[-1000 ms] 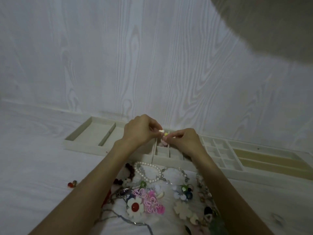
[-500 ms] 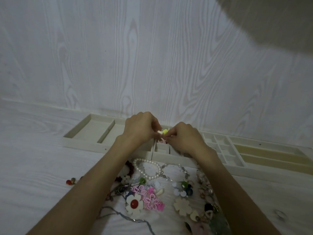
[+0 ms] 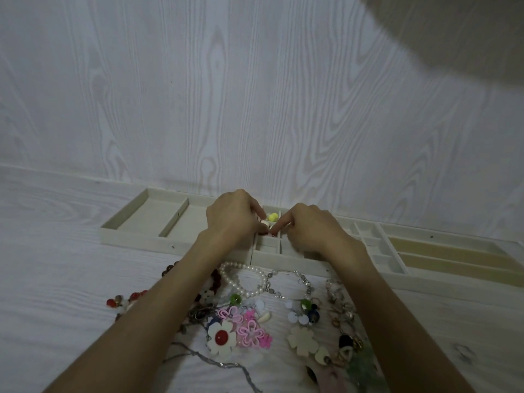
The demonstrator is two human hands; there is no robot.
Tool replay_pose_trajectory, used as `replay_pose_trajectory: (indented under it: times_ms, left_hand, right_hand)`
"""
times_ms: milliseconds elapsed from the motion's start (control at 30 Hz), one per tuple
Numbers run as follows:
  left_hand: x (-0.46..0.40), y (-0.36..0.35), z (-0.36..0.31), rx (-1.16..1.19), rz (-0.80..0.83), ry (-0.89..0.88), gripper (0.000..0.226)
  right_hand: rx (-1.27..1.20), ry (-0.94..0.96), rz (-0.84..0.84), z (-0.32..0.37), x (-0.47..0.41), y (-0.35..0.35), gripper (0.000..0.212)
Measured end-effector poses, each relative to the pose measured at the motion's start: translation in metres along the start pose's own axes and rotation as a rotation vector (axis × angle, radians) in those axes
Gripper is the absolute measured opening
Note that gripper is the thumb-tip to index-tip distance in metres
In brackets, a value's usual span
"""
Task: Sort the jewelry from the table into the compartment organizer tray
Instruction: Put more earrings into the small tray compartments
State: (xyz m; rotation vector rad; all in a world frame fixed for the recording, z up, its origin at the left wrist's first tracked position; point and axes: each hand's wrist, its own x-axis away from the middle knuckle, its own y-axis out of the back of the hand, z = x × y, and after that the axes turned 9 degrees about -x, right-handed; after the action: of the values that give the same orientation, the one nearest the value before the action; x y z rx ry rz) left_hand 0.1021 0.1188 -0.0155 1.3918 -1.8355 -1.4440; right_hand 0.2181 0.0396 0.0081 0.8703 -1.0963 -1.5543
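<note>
- Both hands meet over the middle of the organizer tray (image 3: 147, 219), the left hand (image 3: 232, 219) and the right hand (image 3: 309, 228) almost touching at the fingertips above one small square compartment.
- A small yellow piece (image 3: 273, 216) sits right at the fingertips of both hands, with a pale cream bit (image 3: 265, 224) just below it; the fingers of each hand are drawn together in a pinch around these, though whether they grip them or have set them down cannot be told.
- The yellow piece lies just beyond and between the two sets of fingertips, over the far end of the narrow column of compartments; neither hand is clearly the nearer, and the piece is too small to show a long axis.
- Judged from this, the step in hand is seating a small earring-like item in its cell, and the move turns on lowering it straight down between the cell walls.
- Near the person, the table (image 3: 56, 279) holds the unsorted heap: a pearl bracelet (image 3: 243, 279), a white flower with a red centre (image 3: 221, 337), pink flowers (image 3: 251, 331), a cream flower (image 3: 303, 339) and red beads (image 3: 124, 300).
- Both forearms cross above that heap; drawing back low could snag the bracelet.
- The wide compartments at the tray's left and the long ones at its right (image 3: 448, 248) look empty.
</note>
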Motion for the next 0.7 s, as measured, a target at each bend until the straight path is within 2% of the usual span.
replay_pose_trajectory:
  times_ms: [267,367,433,533,700]
  left_hand:
    - [-0.002,0.004,0.002,0.012,0.077,-0.030,0.021]
    - [-0.007,0.014,0.007,-0.013,0.123,-0.067,0.019]
    - [-0.009,0.026,0.008,-0.091,0.224,-0.114,0.026]
    - [-0.008,0.039,0.003,-0.234,0.404,-0.181,0.045]
    - [0.000,0.037,-0.008,-0.416,0.491,-0.249,0.057]
  right_hand:
    - [0.009,0.020,-0.007,0.001,0.001,0.001,0.041]
    - [-0.040,0.019,-0.084,-0.004,0.002,0.009,0.039]
    - [-0.018,0.031,-0.139,-0.009,0.002,0.015,0.042]
    - [0.060,0.049,-0.083,-0.012,0.001,0.017,0.049]
    - [0.145,0.080,0.043,-0.009,0.001,0.008,0.051]
